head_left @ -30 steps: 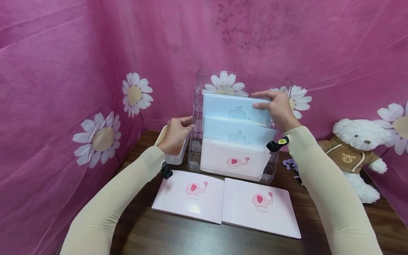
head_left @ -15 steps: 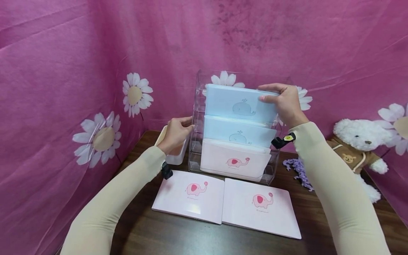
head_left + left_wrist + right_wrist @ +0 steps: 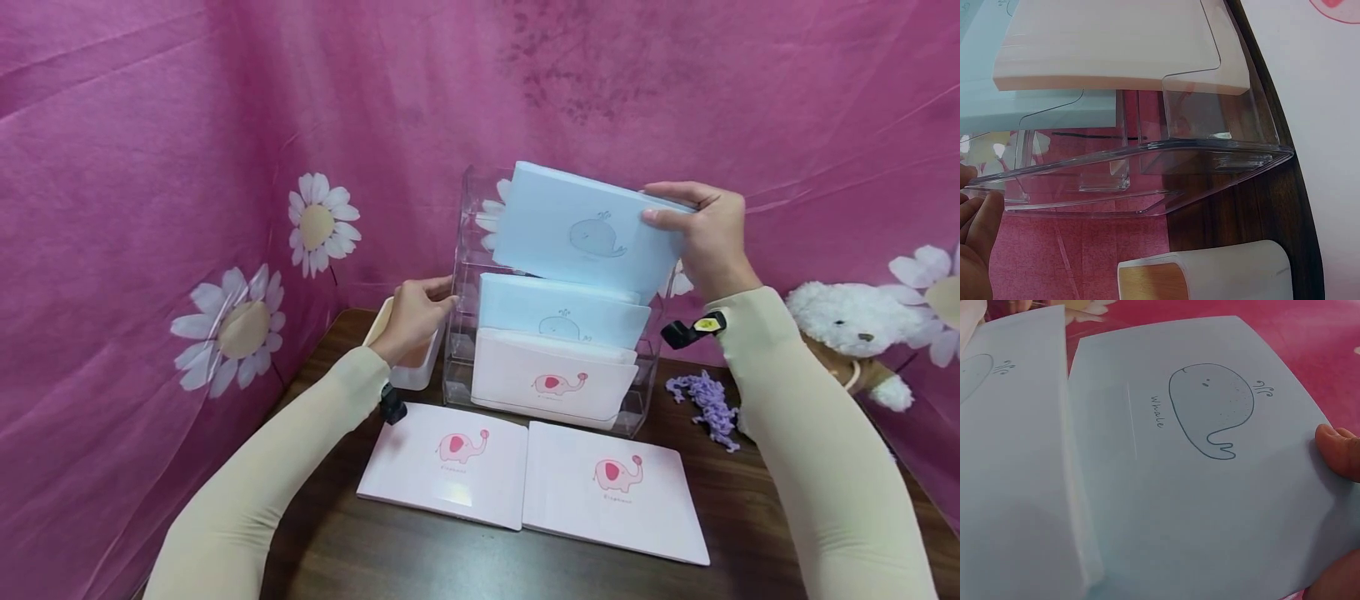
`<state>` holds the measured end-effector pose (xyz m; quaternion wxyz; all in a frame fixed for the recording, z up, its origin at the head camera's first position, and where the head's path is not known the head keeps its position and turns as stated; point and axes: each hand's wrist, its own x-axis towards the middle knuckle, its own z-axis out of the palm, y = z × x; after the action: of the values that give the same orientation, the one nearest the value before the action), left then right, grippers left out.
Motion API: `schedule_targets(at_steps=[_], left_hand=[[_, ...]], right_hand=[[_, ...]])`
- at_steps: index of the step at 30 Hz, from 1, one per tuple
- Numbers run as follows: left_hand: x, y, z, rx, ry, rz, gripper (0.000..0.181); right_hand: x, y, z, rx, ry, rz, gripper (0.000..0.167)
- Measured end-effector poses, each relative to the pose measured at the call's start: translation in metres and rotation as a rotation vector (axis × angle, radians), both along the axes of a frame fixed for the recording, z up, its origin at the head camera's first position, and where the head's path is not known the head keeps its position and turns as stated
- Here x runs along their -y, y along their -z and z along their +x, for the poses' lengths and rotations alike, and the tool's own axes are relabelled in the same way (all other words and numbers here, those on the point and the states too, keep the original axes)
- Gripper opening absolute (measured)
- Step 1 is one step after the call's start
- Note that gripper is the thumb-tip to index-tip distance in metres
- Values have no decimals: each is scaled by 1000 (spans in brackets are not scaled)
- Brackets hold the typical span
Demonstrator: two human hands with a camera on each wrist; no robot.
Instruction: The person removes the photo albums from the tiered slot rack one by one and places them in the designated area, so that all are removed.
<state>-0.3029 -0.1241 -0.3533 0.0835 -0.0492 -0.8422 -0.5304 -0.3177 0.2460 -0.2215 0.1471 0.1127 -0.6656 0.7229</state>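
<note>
A clear tiered rack (image 3: 455,367) stands on the table, seen in the head view. My left hand (image 3: 414,315) pinches its left side edge; in the left wrist view the fingers (image 3: 986,222) touch the clear panel. My right hand (image 3: 716,233) grips a light-blue whale booklet (image 3: 551,221) by its upper right corner, thumb in front. The booklet is tilted and raised above the rack's middle tier. In the right wrist view the booklet (image 3: 1172,506) shows the word "Whale". Another blue booklet (image 3: 517,304) and a pink elephant booklet (image 3: 502,367) sit in the lower tiers.
Two pink elephant booklets (image 3: 487,492) lie side by side in front of the rack. A white container (image 3: 411,377) stands left of it. To the right are a purple knitted thing (image 3: 705,404) and a white teddy bear (image 3: 832,312). A pink flowered cloth (image 3: 375,100) hangs behind.
My right hand has lifted the blue whale booklet up and to the right out of the upper tier, tilting it. My left hand has stayed on the rack's side.
</note>
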Motion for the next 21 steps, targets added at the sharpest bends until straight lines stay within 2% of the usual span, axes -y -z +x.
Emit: schedule_targets(at_steps=[6,21], left_hand=[[-1,-1,0,0,9,5,46],[-2,-2,1,1,3,9,46]], right_hand=[[-14,-7,6,-22,-27,-137,43],[-52,-16,31,-84,-82,-321,37]])
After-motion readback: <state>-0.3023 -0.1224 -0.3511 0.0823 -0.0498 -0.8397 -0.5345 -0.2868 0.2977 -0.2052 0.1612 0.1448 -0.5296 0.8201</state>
